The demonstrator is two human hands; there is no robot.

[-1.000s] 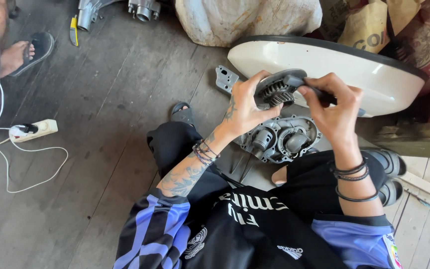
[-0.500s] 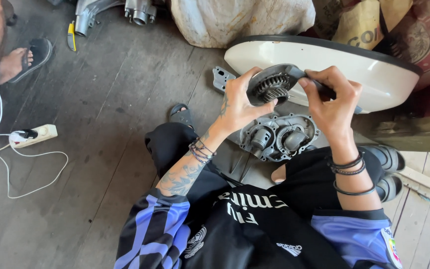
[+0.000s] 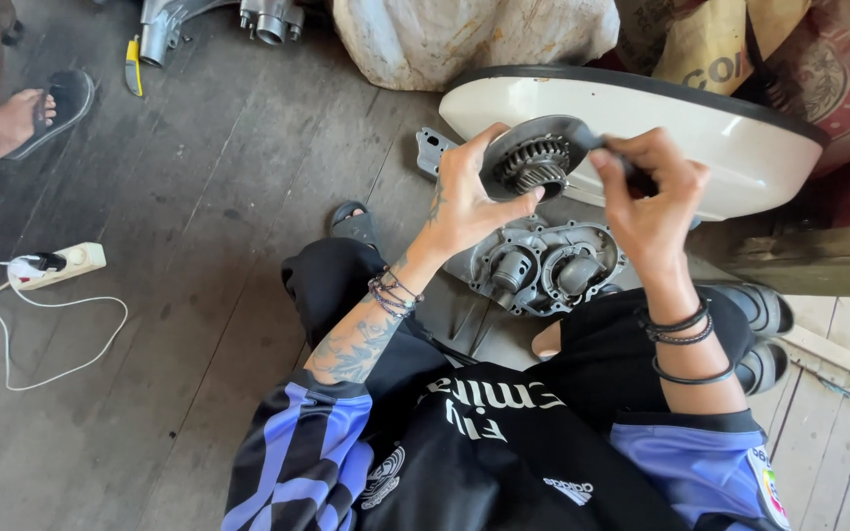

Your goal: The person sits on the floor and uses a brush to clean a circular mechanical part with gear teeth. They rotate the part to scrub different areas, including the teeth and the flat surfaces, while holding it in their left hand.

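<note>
Evidently heavy, rigid and likely greasy, the dark round metal gear disc point(image 3: 535, 160) is held above the grey gearbox casing point(image 3: 541, 264); left hand point(image 3: 469, 197) clamps its rim, right hand point(image 3: 653, 187) pinches the opposite edge.

Bright daylight from the right, sharp focus, soft shadows.

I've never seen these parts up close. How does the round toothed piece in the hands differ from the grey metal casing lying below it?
The gear disc is round, dark and held up by the left hand and right hand; the casing is pale grey, irregular in outline and rests low by the person's legs. The gear disc shows teeth at its hub; the casing shows two hollow bores. Both are metal.
</note>
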